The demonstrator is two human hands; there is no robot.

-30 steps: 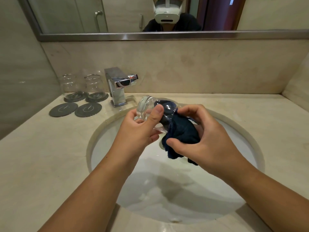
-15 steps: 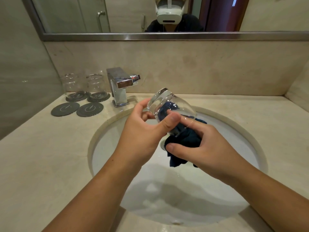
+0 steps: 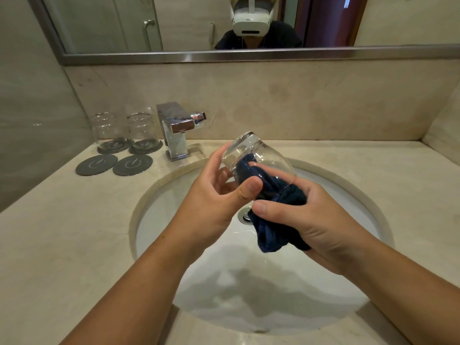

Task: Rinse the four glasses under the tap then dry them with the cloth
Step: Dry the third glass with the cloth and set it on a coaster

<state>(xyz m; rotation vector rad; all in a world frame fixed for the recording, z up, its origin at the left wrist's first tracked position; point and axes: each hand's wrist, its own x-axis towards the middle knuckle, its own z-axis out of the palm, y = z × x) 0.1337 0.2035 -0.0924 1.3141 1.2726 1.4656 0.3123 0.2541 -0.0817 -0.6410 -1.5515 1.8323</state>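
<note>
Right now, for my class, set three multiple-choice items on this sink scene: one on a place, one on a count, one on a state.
1. Where are the two standing glasses? A) left of the tap B) in the basin C) right of the tap
2. How many grey coasters bear no glass? A) one B) two C) four
3. What fills the held glass? A) water B) dark blue cloth C) nothing

1 A: they stand on coasters left of it.
2 B: the front two lie bare.
3 B: the right hand holds cloth inside it; the left hand grips it.
</note>
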